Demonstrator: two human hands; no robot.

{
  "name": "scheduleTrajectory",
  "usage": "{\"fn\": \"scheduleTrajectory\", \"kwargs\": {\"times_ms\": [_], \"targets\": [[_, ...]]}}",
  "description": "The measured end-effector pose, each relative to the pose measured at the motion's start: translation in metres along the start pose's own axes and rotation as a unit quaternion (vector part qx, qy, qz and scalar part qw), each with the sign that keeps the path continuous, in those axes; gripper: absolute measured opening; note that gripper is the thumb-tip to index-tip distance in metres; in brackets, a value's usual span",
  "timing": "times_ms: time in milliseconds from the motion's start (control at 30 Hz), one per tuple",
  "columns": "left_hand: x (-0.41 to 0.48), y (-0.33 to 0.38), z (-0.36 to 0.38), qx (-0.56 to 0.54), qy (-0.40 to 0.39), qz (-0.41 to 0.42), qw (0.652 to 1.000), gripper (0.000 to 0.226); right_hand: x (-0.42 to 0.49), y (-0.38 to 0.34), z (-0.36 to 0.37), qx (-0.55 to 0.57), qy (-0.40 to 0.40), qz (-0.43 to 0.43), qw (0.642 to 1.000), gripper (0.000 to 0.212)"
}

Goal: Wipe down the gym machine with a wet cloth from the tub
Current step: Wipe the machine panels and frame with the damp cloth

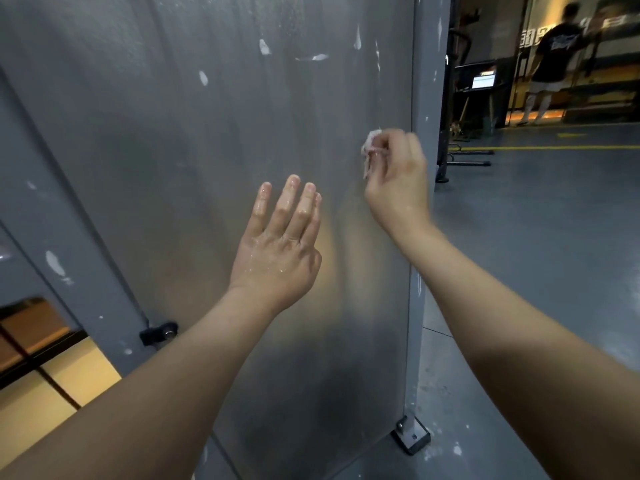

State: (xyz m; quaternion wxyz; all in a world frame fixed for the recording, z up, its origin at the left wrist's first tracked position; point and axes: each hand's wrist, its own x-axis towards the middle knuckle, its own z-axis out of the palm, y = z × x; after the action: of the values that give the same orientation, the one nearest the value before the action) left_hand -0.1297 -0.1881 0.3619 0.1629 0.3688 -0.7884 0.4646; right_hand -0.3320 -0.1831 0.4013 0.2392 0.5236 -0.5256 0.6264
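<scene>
Pinching a small white cloth in curled fingers, right hand holds it on the grey machine panel, beside the right edge post. Left hand is wet, fingers straight, at panel centre, left of and below the cloth; contact unclear. White smears on the upper panel.

Two bare forearms. Wet sheen and beaded droplets over back of left hand, knuckles and fingers.

place: gym | cues: grey machine panel; yellow-lined floor; bolted frame foot
</scene>
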Motion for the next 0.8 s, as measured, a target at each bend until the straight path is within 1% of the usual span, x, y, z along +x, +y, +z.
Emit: {"fn": "scheduleTrajectory", "kwargs": {"times_ms": [33, 100, 133, 167, 200, 267, 333, 367, 433, 500, 567, 600, 667, 733, 800], "targets": [[0.0, 0.0, 0.0, -0.001, -0.007, 0.003, 1.0, 0.07, -0.018, 0.0, -0.001, -0.004, -0.01, -0.008, 1.0, 0.015], [-0.001, 0.0, 0.001, -0.002, -0.003, -0.001, 1.0, 0.07, -0.056, 0.0, -0.007, -0.016, -0.078, -0.034, 0.996, 0.019], [0.0, 0.0, 0.002, -0.002, 0.007, -0.005, 1.0, 0.07, -0.058, 0.003, -0.009, -0.024, -0.11, -0.046, 0.993, 0.019], [0.0, -0.001, 0.003, -0.005, 0.019, -0.006, 1.0, 0.07, -0.047, 0.005, -0.01, -0.033, -0.124, -0.047, 0.991, 0.017], [0.0, -0.001, 0.005, -0.011, 0.033, -0.006, 0.999, 0.07, -0.028, 0.008, -0.008, -0.042, -0.112, -0.038, 0.992, 0.016], [0.001, -0.001, 0.007, -0.028, 0.069, -0.007, 0.997, 0.069, 0.007, 0.005, -0.006, -0.043, -0.053, -0.003, 0.998, 0.017], [0.001, 0.0, 0.008, -0.04, 0.088, -0.011, 0.995, 0.067, 0.005, -0.002, -0.002, -0.033, -0.007, 0.017, 0.999, 0.019], [0.001, 0.001, 0.009, -0.045, 0.094, -0.014, 0.994, 0.068, -0.011, -0.004, 0.001, -0.033, -0.006, 0.003, 0.999, 0.021], [0.0, 0.002, 0.008, -0.052, 0.107, -0.022, 0.993, 0.068, -0.056, -0.002, 0.001, -0.035, -0.056, -0.04, 0.997, 0.026], [0.0, 0.004, 0.006, -0.058, 0.122, -0.031, 0.99, 0.066, -0.086, 0.008, -0.004, -0.029, -0.11, -0.078, 0.99, 0.026], [0.001, 0.007, 0.003, -0.079, 0.132, -0.045, 0.987, 0.064, -0.088, 0.015, -0.01, 0.0, -0.128, -0.082, 0.988, 0.023], [0.002, 0.008, 0.001, -0.1, 0.136, -0.053, 0.984, 0.063, -0.083, 0.015, -0.014, 0.03, -0.133, -0.066, 0.988, 0.021], [0.004, 0.01, -0.003, -0.142, 0.139, -0.065, 0.978, 0.06, -0.072, 0.01, -0.019, 0.123, -0.148, 0.017, 0.981, 0.017], [0.005, 0.008, -0.006, -0.17, 0.128, -0.068, 0.975, 0.057, -0.062, 0.003, -0.024, 0.211, -0.168, 0.126, 0.955, 0.014], [0.005, 0.004, -0.008, -0.197, 0.103, -0.062, 0.973, 0.053, -0.055, -0.003, -0.03, 0.267, -0.182, 0.201, 0.925, 0.016]]}}
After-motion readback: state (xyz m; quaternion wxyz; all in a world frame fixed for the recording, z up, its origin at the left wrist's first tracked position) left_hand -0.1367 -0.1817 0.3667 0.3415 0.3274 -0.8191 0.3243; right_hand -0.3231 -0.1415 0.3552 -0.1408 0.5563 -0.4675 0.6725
